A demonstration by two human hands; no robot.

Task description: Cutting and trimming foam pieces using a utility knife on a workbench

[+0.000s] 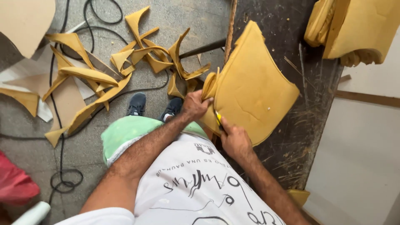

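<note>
At the near edge of the dark workbench (287, 137) a person stands and works on a yellow foam cushion (254, 89), which lies flat on the bench top with its left border hanging a little over the edge. The left hand (194, 105) pinches this border, fingers closed on a thin strip of foam that is peeling away from the pad. The right hand (234, 139) is closed around a small yellow knife (218, 118); only a short piece of it shows between the two hands, and I cannot see the blade itself.

What worries me is how near the hands are to each other. The knife sits just beside the left wrist, so if the foam gives way suddenly, the blade could jump toward the holding fingers. Because the pinch pulls the strip sideways, an uneven pull may also tear the foam or lead the cut into the pad, and the edge would become ragged.

On the concrete floor (96, 154) many foam offcuts (96, 79) lie close to the dark shoes (136, 104), and a black cable (62, 166) runs among them. A step backward could slip on a scrap or catch the cable. More foam pieces (354, 29) rest at the far corner of the bench.
</note>
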